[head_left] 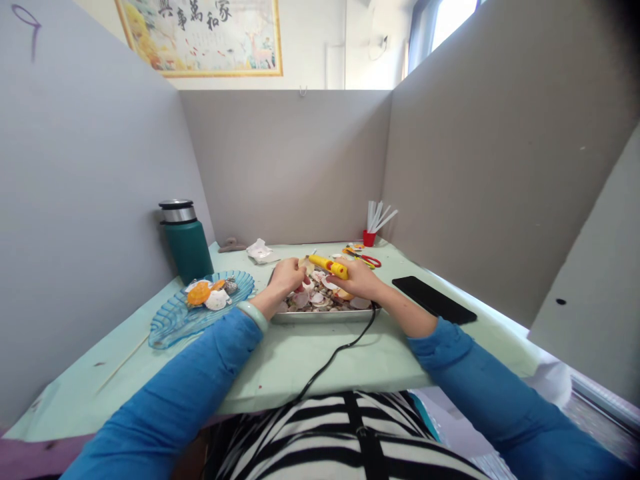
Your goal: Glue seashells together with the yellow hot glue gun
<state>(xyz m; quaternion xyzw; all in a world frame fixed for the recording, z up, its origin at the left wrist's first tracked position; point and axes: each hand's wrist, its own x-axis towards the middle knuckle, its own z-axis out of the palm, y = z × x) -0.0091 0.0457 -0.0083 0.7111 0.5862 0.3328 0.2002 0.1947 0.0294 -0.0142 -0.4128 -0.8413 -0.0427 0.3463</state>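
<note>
My right hand [356, 279] is wrapped round a yellow hot glue gun [327, 265], its nozzle pointing left toward my other hand. A black cord [334, 353] runs from under my right wrist down to the table's near edge. Between the fingertips of my left hand [289, 277] is a pale yellowish seashell [307, 266], close to the nozzle; fingers partly hide it. Both hands are above a metal tray [325, 318] filled with seashells [319, 299] and small pebbles.
At the left, a blue shell-shaped plate [170, 327] holds several shells, with a green bottle [189, 250] behind and a thin stick [123, 360] in front. Crumpled tissue [261, 251], scissors [367, 259], a red cup of glue sticks [369, 238] and a black slab [434, 299] surround the tray. Grey partitions [285, 167] enclose the table.
</note>
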